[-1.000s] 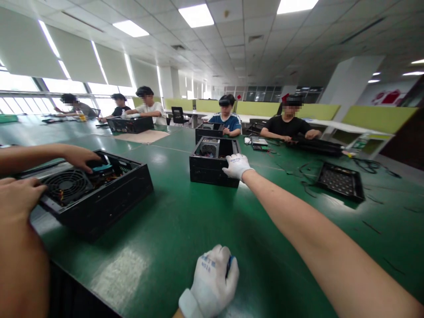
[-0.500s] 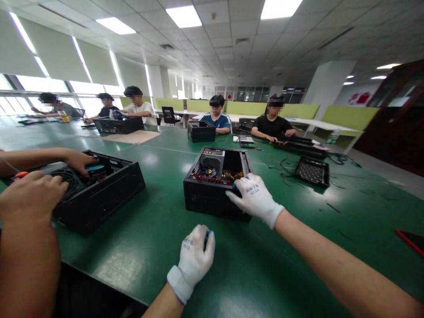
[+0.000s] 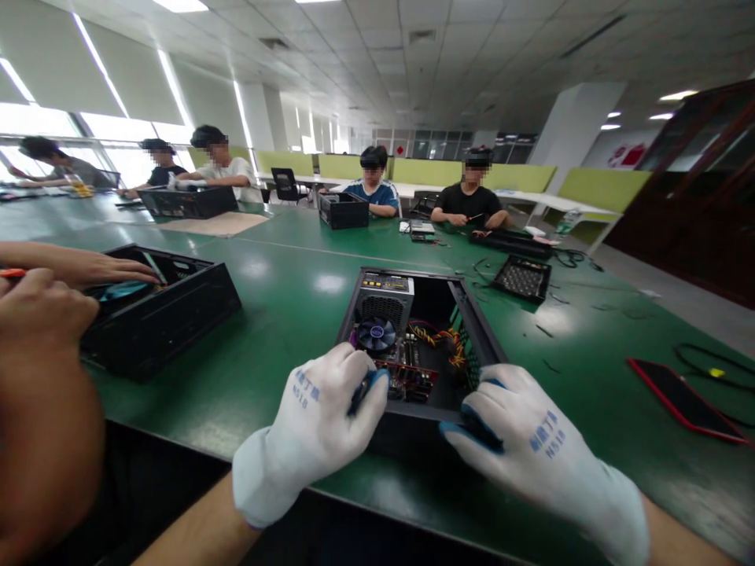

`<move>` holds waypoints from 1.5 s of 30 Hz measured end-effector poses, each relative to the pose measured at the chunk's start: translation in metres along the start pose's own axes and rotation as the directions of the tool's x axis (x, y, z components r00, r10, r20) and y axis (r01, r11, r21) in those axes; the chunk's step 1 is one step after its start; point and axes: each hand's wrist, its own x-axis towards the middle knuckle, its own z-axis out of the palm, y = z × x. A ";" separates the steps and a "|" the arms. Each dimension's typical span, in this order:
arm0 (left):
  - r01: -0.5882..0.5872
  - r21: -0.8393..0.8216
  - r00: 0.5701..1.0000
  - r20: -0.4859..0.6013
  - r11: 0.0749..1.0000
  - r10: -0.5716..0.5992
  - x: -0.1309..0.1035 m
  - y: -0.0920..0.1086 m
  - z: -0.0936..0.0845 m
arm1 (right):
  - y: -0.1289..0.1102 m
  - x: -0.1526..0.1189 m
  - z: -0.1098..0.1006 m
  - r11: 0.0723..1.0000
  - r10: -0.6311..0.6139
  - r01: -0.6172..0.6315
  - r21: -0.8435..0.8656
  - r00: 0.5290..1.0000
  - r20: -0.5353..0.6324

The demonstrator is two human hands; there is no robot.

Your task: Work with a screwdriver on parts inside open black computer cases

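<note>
An open black computer case [image 3: 413, 410] lies on the green table right before me. Inside it show a power supply [image 3: 389, 292], a round cooling fan [image 3: 377, 335], a reddish circuit board [image 3: 420, 377] and a bundle of yellow and red cables [image 3: 433, 336]. My right hand [image 3: 524, 440], in a white glove with a blue palm, grips the case's near right corner, thumb against the front and fingers over the rim. At the near left corner is my left hand [image 3: 322, 424], gloved alike, its fingers curled closed; what they hold, if anything, is hidden.
To the left, a co-worker's hand [image 3: 41, 314] with an orange-handled tool is beside another black case [image 3: 171, 314]. A red-edged black panel [image 3: 687, 401] and a cable [image 3: 716, 365] lie at right. Farther back are a black tray-like part [image 3: 522, 277] and several people with cases.
The computer case has come nearer to me, with my right hand still on its near right corner. My left hand has risen from the table to the case's near left corner.
</note>
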 end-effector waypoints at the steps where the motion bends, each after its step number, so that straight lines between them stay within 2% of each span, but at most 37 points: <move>1: -0.016 0.015 0.999 0.038 1.000 0.016 0.002 0.004 0.001 | -0.002 -0.007 -0.004 1.000 -0.006 0.006 0.013 1.000 -0.008; 5: -0.107 0.050 0.976 0.195 0.993 0.096 0.001 0.020 0.004 | -0.009 -0.028 -0.018 0.998 -0.027 0.029 0.053 0.999 -0.031; 10: -0.187 0.078 0.937 0.313 0.979 0.154 -0.018 0.044 0.000 | -0.016 -0.043 -0.033 0.995 -0.061 0.066 0.070 0.996 -0.063; 16: -0.163 0.091 0.941 0.313 0.982 0.127 -0.032 0.056 -0.001 | -0.016 -0.075 -0.035 0.996 -0.043 0.047 0.071 0.997 -0.059; 19: -0.147 0.084 0.937 0.331 0.986 0.111 -0.032 0.057 0.000 | -0.005 -0.083 -0.041 0.997 -0.059 0.057 0.045 0.998 0.027; 22: -0.138 0.084 0.936 0.335 0.987 0.103 -0.031 0.058 0.000 | 0.007 -0.058 -0.052 0.991 -0.067 0.045 0.126 0.982 0.179; 25: -0.147 0.092 0.943 0.314 0.985 0.111 -0.031 0.058 -0.001 | 0.015 -0.007 -0.050 0.982 -0.070 0.018 0.186 0.959 0.275; 28: -0.151 0.091 0.948 0.296 0.984 0.118 -0.031 0.059 -0.002 | 0.019 0.043 -0.026 0.995 -0.096 0.090 0.034 0.938 0.333; 32: -0.143 0.098 0.959 0.262 0.985 0.113 -0.031 0.060 -0.001 | 0.016 0.085 0.022 0.963 -0.210 0.267 -0.048 0.846 0.490; 35: -0.138 0.112 0.960 0.258 0.984 0.106 -0.031 0.060 0.000 | 0.006 0.102 0.049 0.931 -0.248 0.359 -0.067 0.756 0.605; 37: -0.137 0.122 0.960 0.261 0.983 0.101 -0.032 0.060 0.000 | 0.000 0.108 0.061 0.911 -0.258 0.403 -0.088 0.723 0.641; 41: -0.133 0.121 0.961 0.260 0.984 0.098 -0.032 0.061 0.000 | -0.004 0.111 0.076 0.895 -0.297 0.441 -0.073 0.708 0.641; 45: -0.073 0.122 0.944 0.330 0.990 0.029 -0.030 0.065 -0.003 | 0.002 0.108 0.075 0.875 -0.377 0.485 -0.016 0.701 0.605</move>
